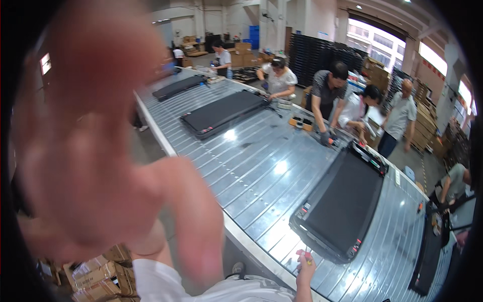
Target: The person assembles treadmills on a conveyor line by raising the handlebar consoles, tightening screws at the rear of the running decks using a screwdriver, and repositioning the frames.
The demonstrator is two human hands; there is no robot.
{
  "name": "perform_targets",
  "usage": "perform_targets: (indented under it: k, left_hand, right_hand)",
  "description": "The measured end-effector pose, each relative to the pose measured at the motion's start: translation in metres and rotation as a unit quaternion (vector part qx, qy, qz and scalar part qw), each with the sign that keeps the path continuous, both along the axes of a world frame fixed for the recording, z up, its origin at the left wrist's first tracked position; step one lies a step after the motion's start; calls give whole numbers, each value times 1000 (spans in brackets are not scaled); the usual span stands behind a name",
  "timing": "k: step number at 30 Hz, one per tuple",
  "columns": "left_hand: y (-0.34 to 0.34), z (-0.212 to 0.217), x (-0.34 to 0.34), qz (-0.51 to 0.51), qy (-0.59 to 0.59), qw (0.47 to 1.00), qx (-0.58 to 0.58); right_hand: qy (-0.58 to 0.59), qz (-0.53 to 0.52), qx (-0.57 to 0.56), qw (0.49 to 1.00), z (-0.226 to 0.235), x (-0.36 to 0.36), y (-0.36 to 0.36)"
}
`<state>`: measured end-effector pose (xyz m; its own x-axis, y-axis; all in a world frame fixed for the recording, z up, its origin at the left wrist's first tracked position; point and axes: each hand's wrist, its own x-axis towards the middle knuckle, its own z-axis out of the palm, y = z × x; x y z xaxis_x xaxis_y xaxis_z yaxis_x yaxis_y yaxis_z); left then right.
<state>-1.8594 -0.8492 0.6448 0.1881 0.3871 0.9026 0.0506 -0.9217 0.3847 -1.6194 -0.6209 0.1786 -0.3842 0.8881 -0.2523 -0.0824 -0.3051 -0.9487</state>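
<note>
My left hand [95, 181] is raised very close to the camera, large and blurred. Its thumb stands well apart from the other fingers, and nothing shows in it; some fingertips are smeared or cut off. Low at the table's near edge, my right hand [305, 269] is closed on a small red and yellow piece [306, 257], too small to name. Just beyond that hand lies a long dark panel in a black frame [342, 201], which looks like a sunroof assembly, with red and white bits at its corners.
The ribbed metal table [241, 166] carries more dark framed panels [224, 113]. Several people work along its far side; one person's gloved hand [326, 138] is near my panel's far end. An orange tray [301, 124] sits there. Cardboard boxes [100, 277] lie at lower left.
</note>
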Motion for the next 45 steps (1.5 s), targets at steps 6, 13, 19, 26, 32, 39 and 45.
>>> perform_targets:
  k: [6,13,19,26,32,39,45]
  left_hand:
    - [-3,51,21,-151,-37,988,-11]
    - [196,28,354,-275,-63,959,-15]
    - [237,81,353,-326,-90,941,-11]
    - [214,78,339,-317,-136,939,-16]
    - [167,88,355,-236,-172,956,-28]
    - [111,86,417,-133,-219,966,-28]
    - [79,74,470,-89,-262,960,-28]
  right_hand:
    - [33,8,-22,999,42,42,-10]
    - [3,21,-66,998,22,296,52]
    - [-9,-29,-75,997,4,335,51]
    - [-89,-29,-36,995,11,341,53]
    - [62,37,-123,990,69,325,30]
    - [-33,100,-36,994,51,332,31]
    - [-119,142,42,982,-17,351,41]
